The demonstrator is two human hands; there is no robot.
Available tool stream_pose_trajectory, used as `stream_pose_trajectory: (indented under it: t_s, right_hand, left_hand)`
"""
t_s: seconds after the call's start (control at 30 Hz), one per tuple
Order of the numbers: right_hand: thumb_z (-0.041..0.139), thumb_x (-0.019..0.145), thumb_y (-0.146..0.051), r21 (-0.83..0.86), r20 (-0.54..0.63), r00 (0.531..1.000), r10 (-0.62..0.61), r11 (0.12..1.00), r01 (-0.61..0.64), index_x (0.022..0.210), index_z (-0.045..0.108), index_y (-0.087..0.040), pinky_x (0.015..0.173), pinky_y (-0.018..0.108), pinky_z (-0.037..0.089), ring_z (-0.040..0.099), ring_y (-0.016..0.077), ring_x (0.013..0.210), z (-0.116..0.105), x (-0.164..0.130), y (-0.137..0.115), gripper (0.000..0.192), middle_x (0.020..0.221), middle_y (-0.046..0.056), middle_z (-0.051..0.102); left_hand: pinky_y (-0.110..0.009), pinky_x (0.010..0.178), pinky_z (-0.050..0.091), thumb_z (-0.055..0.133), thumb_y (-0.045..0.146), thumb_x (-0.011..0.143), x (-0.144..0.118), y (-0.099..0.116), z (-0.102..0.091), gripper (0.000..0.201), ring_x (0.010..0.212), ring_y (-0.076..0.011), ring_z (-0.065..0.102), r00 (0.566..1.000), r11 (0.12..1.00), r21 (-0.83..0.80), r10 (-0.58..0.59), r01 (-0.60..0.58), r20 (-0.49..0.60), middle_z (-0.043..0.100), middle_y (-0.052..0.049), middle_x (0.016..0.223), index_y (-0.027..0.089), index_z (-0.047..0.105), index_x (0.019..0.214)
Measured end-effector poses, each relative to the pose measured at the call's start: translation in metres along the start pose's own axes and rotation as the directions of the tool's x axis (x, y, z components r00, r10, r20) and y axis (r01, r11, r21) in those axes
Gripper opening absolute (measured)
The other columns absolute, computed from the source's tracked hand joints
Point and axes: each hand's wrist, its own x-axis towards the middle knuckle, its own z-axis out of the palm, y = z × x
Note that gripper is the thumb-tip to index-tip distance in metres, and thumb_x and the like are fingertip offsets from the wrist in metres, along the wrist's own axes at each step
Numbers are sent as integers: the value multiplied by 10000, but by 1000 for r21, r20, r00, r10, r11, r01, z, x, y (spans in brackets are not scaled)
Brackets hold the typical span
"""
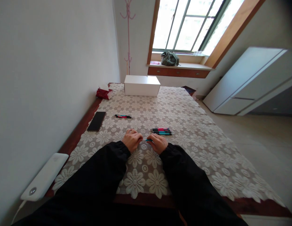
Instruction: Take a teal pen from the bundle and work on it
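Note:
My right hand point(159, 142) is closed around a teal pen point(148, 140), mostly covered by the fingers, with its end pointing left. Facing it, my left hand point(132, 140) pinches at a thin pale piece point(144, 140) in line with the pen; whether the two are joined, I cannot tell. Just beyond my right hand, several red, black and teal pens point(161, 131) lie side by side on the lace tablecloth point(157, 182). A smaller group of red and black pens point(123, 116) rests farther away, ahead of my left hand.
A black phone point(96, 121) lies at the left. Near the wall stands a white rectangular device point(44, 177) with a cable. At the table's far end are a white box point(142, 85) and a red tissue pack point(104, 94). A white cabinet point(246, 81) stands beyond the right edge.

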Motion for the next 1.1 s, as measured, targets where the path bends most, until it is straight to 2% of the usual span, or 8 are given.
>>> stream_pose_trajectory:
  t_s: [0.4, 0.57, 0.8, 1.1]
  right_hand:
    - [536, 980, -297, -15, 4, 1000, -31, 999, 31, 930, 621, -225, 741, 281, 479, 620, 186, 841, 0, 1, -2, 122, 876, 52, 674]
    - [530, 983, -290, -32, 7, 999, -35, 999, 35, 919, 621, -221, 750, 279, 474, 612, 186, 845, -1, 1, -2, 131, 874, 54, 664]
    - [555, 964, -253, -67, 80, 997, -12, 998, 18, 908, 612, -222, 755, 282, 467, 600, 188, 858, 1, 1, -1, 86, 904, 56, 665]
    - [572, 963, -260, -105, 72, 997, 2, 994, 5, 893, 604, -222, 759, 277, 450, 597, 187, 863, -3, 3, -1, 86, 889, 49, 667]
  left_hand:
    - [-480, 1063, 332, 527, 275, 954, -1, 3, -1, 209, 962, -222, 585, 998, 996, 66, 55, -56, 14, 762, -27, 909, 262, 735, 962]
    - [-487, 1057, 331, 538, 275, 940, 0, 5, -2, 201, 957, -224, 589, 999, 997, 59, 42, -43, 16, 762, -28, 902, 256, 738, 927]
    - [-489, 1035, 342, 551, 284, 921, -1, 3, 1, 181, 933, -225, 594, 1000, 999, 26, 19, -19, 0, 760, -20, 894, 256, 729, 902]
    - [-487, 1030, 348, 529, 285, 934, 0, 4, -2, 205, 940, -223, 588, 1000, 998, 62, 27, -26, -5, 750, -38, 891, 249, 729, 909]
